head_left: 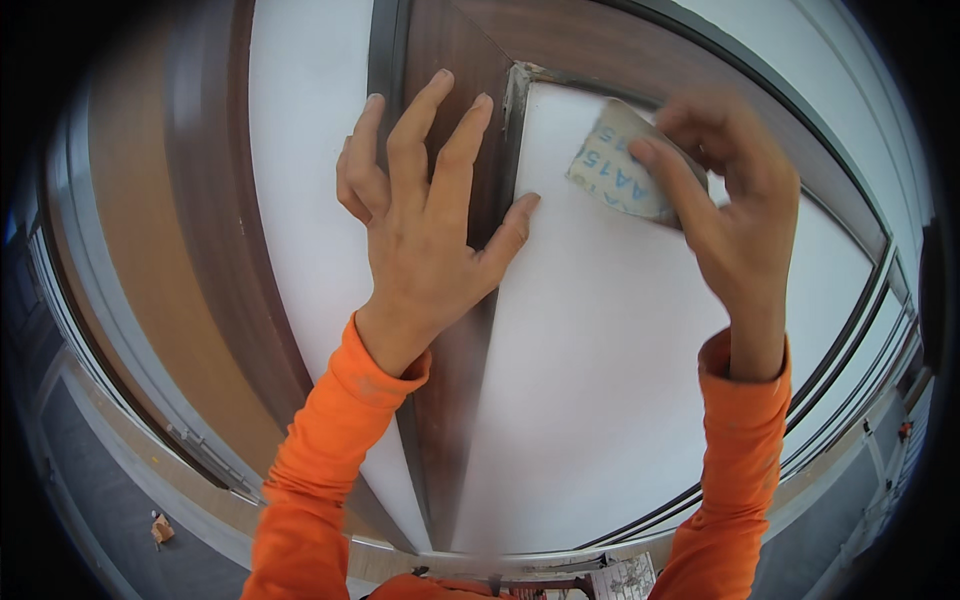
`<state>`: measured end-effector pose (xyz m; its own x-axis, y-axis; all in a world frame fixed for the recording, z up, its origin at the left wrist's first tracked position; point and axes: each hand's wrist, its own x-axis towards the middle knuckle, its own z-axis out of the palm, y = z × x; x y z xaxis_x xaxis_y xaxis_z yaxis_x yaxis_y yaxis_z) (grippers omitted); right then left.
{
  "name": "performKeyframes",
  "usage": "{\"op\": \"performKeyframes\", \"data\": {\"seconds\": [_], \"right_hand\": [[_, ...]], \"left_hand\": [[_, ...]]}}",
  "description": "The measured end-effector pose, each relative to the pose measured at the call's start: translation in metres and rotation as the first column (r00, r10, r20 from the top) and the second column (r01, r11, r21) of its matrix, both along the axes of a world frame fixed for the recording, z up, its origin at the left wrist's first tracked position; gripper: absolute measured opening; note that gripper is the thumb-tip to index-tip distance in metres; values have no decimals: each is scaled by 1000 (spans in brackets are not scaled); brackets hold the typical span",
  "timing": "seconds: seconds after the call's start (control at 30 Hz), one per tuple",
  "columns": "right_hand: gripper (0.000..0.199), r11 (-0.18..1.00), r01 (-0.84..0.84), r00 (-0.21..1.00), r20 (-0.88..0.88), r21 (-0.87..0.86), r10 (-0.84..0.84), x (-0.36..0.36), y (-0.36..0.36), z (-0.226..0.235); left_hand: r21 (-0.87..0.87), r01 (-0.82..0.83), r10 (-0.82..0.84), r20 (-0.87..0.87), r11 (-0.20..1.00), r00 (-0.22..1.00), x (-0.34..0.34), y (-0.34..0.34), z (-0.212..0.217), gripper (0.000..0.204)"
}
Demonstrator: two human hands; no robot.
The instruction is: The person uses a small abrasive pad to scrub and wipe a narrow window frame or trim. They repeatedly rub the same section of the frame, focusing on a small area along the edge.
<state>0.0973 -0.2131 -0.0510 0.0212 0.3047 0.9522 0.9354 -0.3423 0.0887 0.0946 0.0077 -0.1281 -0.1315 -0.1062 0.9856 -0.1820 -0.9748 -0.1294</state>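
Note:
My left hand (425, 230) lies over the dark brown wood-grain frame (455, 370), its fingers spread. Its thumb reaches across the frame's inner edge to the white panel (590, 370). My right hand (750, 210), slightly blurred, pinches a bent piece of sandpaper (610, 165) between thumb and fingers. The sandpaper's printed beige backing faces me, over the upper part of the panel near the frame's inner corner. Whether its grit side touches the panel or frame cannot be made out. Along that inner corner (520, 75) the edge looks rough and pale.
Tan and brown upright boards (200, 230) stand at the left, beside a white strip (300, 160). Dark parallel edges (845, 350) curve down the right side. Far below, a small tan object (161, 530) lies on the grey floor (110, 480).

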Motion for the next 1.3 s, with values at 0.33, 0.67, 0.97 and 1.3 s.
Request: {"op": "performKeyframes", "data": {"seconds": [0.33,0.67,0.97,1.3], "right_hand": [[16,889,339,923,294,-308,-250,0,22,50],[13,843,386,886,406,-375,-225,0,52,64],[12,809,320,943,245,-494,-223,-3,44,72],[16,850,306,952,152,-428,-267,12,27,73]], "left_hand": [[15,78,-79,30,997,996,3,9,-6,75],[66,129,-138,145,989,980,9,24,-5,72],[70,73,-83,151,995,985,3,21,-3,70],[92,147,-160,158,985,974,3,23,-2,73]]}}
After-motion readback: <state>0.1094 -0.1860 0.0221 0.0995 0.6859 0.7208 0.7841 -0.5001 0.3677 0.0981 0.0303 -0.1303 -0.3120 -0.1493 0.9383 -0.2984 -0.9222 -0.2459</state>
